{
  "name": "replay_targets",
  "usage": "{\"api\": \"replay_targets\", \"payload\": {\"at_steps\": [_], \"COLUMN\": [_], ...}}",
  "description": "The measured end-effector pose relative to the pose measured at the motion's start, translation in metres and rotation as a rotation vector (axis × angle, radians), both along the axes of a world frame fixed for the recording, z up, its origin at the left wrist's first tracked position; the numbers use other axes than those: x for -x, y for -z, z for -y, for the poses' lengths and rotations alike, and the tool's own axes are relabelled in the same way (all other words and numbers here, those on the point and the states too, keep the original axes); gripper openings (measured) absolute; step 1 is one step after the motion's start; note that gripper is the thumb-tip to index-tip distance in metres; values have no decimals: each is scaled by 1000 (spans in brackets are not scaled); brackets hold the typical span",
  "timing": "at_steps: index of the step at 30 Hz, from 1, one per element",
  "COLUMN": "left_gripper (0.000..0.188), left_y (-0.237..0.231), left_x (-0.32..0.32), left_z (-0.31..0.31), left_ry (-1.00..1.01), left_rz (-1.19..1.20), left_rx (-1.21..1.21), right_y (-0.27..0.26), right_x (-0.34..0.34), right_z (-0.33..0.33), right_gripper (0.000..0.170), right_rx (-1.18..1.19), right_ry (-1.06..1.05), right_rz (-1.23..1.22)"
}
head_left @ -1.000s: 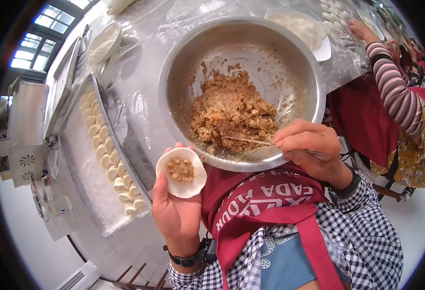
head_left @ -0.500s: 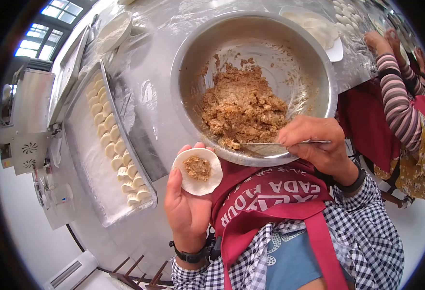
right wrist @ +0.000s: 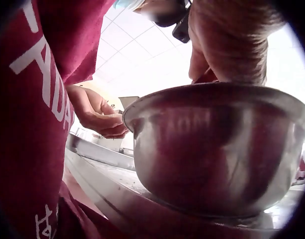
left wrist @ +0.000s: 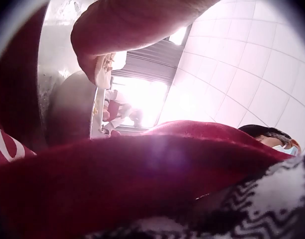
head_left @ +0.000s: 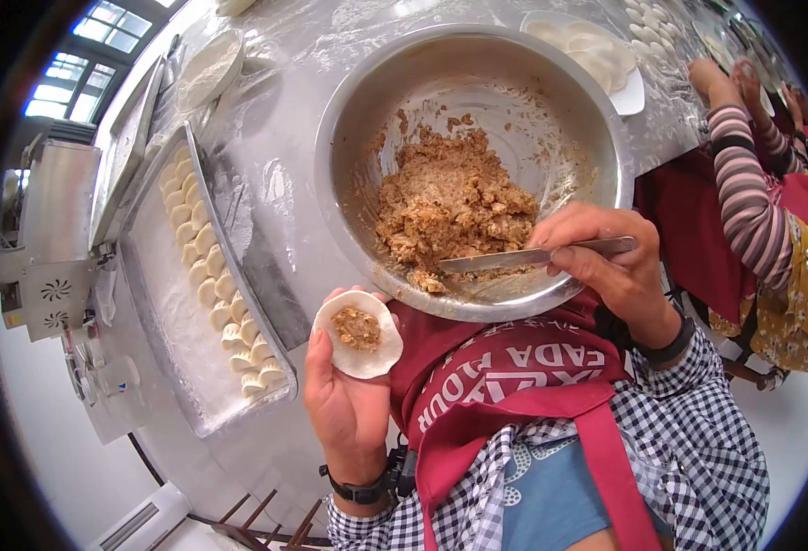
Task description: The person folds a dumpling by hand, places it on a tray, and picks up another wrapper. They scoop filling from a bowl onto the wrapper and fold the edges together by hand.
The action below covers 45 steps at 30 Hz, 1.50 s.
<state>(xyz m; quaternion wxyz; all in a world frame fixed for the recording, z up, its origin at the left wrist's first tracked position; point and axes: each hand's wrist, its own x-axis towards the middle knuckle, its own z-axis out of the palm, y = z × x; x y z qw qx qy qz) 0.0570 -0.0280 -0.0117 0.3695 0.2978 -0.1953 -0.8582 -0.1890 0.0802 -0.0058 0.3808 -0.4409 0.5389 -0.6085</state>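
Note:
In the head view my left hand (head_left: 349,404) is palm up, and a round dumpling wrapper (head_left: 378,360) with a small mound of filling (head_left: 356,329) lies across its fingers. The thumb runs along the wrapper's left edge; fingertips show past its far rim. My right hand (head_left: 606,262) grips a flat metal spatula (head_left: 487,261) between thumb and fingers. Its blade lies against the minced filling (head_left: 454,193) in a large steel bowl (head_left: 335,184), with a small lump of filling near the tip. The right wrist view shows the bowl's outer wall (right wrist: 217,154) below this hand.
Left of the bowl, a floured metal tray (head_left: 170,321) holds several shaped dumplings (head_left: 207,241). Beyond the bowl stands a white plate of wrappers (head_left: 629,96), with small dough pieces (head_left: 650,23) nearby. Another person's striped sleeve (head_left: 748,197) is at the right.
The spatula has swung from the bowl's near side to lie flatter against the filling, gathering a small lump near its tip. The left hand still carries the filled wrapper.

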Motion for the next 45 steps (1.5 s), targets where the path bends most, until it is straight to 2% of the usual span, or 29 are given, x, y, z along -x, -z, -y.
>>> {"api": "replay_targets", "payload": {"at_steps": [7,11,17,24,27,30,33,34,35,36,37,39,41,45], "left_gripper": [39,38,38,38,39,39,39,39,39,39,39,39,40,45], "left_y": [16,14,6,11,12,14,14,17,18,13,10,5,-1,-13], "left_x": [-1,10,20,12,9,6,3,0,-2,-1,-1,0,1,7], "left_z": [-6,-9,-11,-12,-12,-12,-13,-13,-13,-13,-11,-10,-9,-8], "left_ry": [-58,51,93,88,75,69,66,62,63,29,11,0,-22,92], "left_rz": [70,93,48,-3,-13,-34,17,-36,-90,46,34,17,102,133], "left_rx": [-136,-182,-243,-275,-270,-263,-250,-261,-272,-204,-181,-157,-53,36], "right_y": [2,-3,-5,3,4,10,5,3,0,-3,-5,-13,-20,-22], "right_x": [-5,-9,-29,-36,-39,-43,-42,-40,-36,-31,-27,-14,-3,10], "right_z": [1,1,-2,3,3,3,3,3,2,1,-1,-7,-7,-4], "right_gripper": [8,9,10,14,10,15,10,10,9,8,6,8,13,13], "right_rx": [107,120,328,438,493,540,520,521,486,448,435,346,232,188], "right_ry": [-30,-41,-123,-184,-294,-304,-296,-294,-263,-231,-176,-107,-12,-16], "right_rz": [-85,-126,-351,-451,-685,-737,-745,-747,-612,-482,-448,-500,-586,-781]}}
